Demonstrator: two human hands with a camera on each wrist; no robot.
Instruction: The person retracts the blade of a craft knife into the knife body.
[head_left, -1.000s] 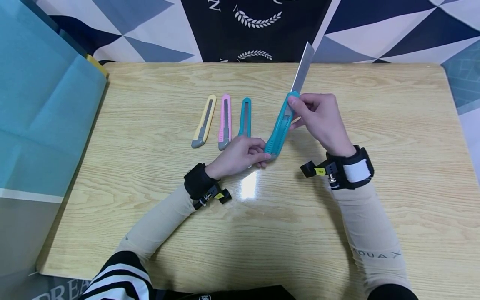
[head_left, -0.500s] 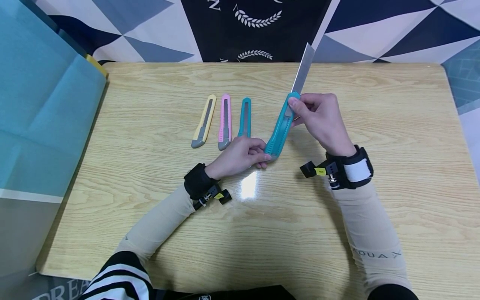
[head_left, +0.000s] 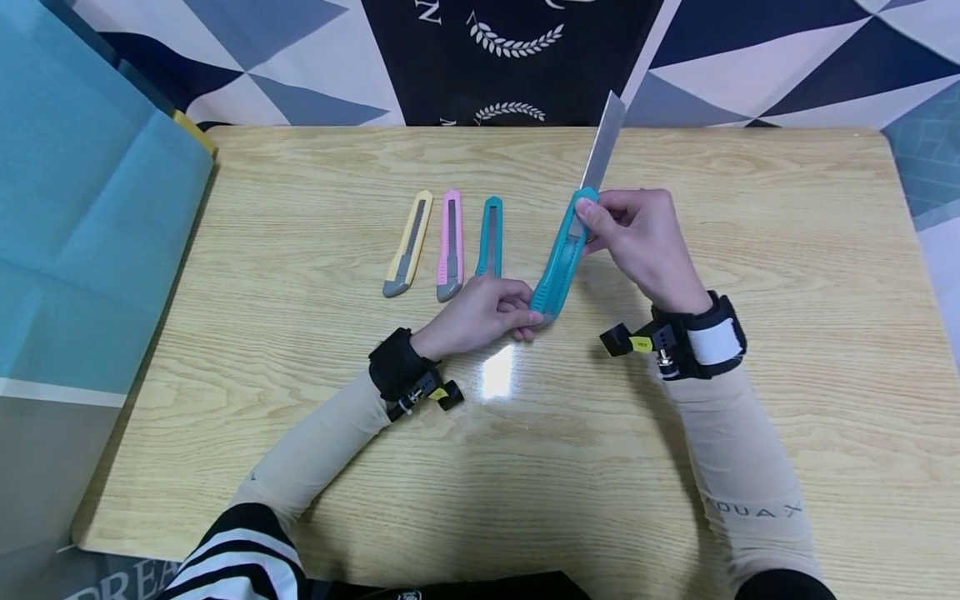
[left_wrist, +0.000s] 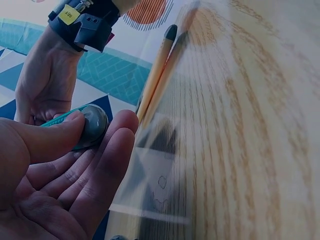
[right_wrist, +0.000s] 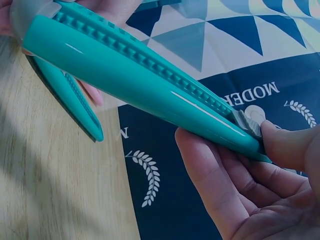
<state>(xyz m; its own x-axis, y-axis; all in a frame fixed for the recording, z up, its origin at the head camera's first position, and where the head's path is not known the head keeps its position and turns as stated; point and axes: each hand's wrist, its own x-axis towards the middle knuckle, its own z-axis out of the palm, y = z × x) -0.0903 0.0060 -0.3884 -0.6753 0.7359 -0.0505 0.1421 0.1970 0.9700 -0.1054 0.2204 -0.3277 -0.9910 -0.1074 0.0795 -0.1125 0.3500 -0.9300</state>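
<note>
My right hand point(head_left: 636, 237) holds the upper end of a large teal utility knife point(head_left: 558, 267), its long bare blade point(head_left: 602, 143) pointing up and away over the table's far edge. In the right wrist view the thumb rests at the knife's grey slider point(right_wrist: 247, 122), with fingers under the handle. My left hand point(head_left: 480, 312) pinches the grey end cap point(left_wrist: 94, 125) between thumb and fingers. Left of it on the table lie a yellow utility knife point(head_left: 408, 242), a pink one point(head_left: 450, 242) and a smaller teal one point(head_left: 491, 233), whose lower end the left hand hides.
The wooden table point(head_left: 810, 275) spans most of the head view. A patterned cloth point(head_left: 300, 58) hangs behind its far edge, and a blue covered block point(head_left: 90, 208) stands along the left side. Light glares off the table near the left hand.
In the head view the blade's tip sits slightly lower, and a little less blade seems to stand out of the handle. Both hands keep their hold; the three lying knives stay put.
</note>
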